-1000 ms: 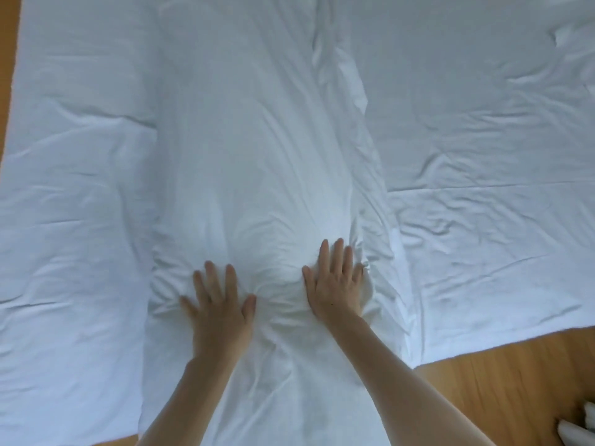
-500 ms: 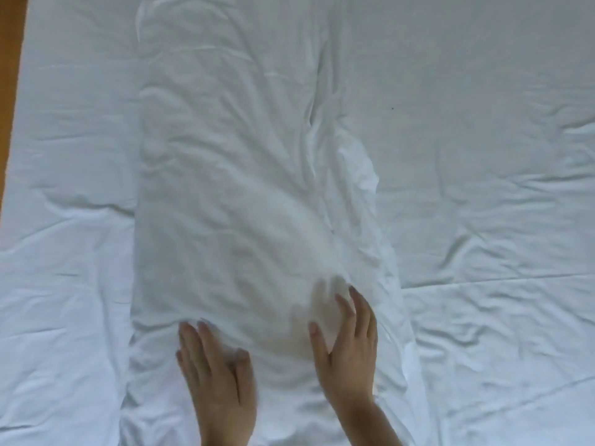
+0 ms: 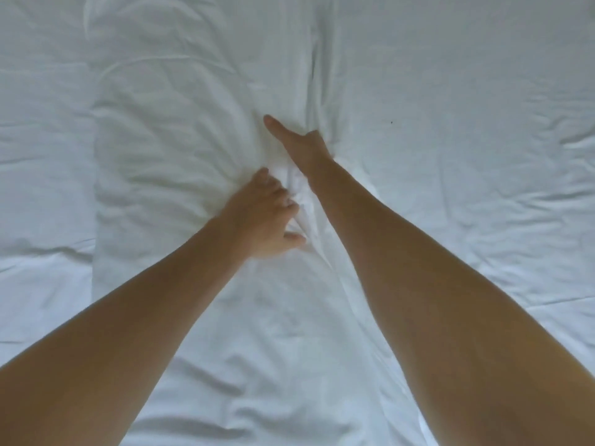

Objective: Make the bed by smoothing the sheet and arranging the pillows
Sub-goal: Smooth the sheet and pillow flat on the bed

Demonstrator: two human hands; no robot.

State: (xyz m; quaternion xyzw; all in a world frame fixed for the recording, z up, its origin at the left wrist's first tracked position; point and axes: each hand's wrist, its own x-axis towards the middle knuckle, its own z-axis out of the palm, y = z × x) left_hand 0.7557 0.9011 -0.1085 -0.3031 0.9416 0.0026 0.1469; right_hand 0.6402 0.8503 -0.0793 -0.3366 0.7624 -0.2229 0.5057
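Both hands are dug into the pillow [image 3: 167, 149]: left hand [image 3: 262, 217] bunching fabric, right hand [image 3: 302, 146] pressed flatter at 12 o'clock. Sheet [image 3: 467, 156] is left creased, so plenty's undone.

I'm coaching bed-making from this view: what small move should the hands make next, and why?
Probably sweep both palms outward along the pillow. The left hand and right hand sit close together at its right edge, where the cloth is bunched into folds, and creases fan leftward from there.
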